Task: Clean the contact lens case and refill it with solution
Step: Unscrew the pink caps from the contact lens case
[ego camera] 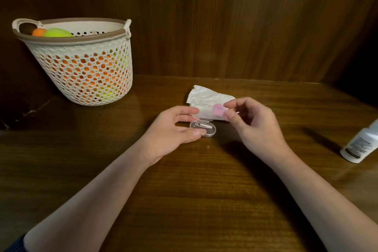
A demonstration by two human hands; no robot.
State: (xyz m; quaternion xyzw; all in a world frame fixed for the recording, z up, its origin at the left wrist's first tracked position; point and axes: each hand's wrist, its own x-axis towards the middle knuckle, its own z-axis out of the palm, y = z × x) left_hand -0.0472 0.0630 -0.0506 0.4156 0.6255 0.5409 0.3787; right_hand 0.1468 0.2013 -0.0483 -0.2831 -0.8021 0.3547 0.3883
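A clear plastic contact lens case (203,128) lies open on the wooden table, its lid tilted up toward the back and small tweezers visible inside. My left hand (173,129) grips the case at its left end between thumb and fingers. My right hand (255,122) pinches a small pink round cap (218,109) between thumb and forefinger, just above the case's right side. A crumpled white tissue (206,96) lies right behind the case. The white solution bottle (361,145) lies tilted at the table's right edge.
A cream perforated basket (86,67) holding orange and green balls stands at the back left of the table. Dark wood panels close off the back and both sides.
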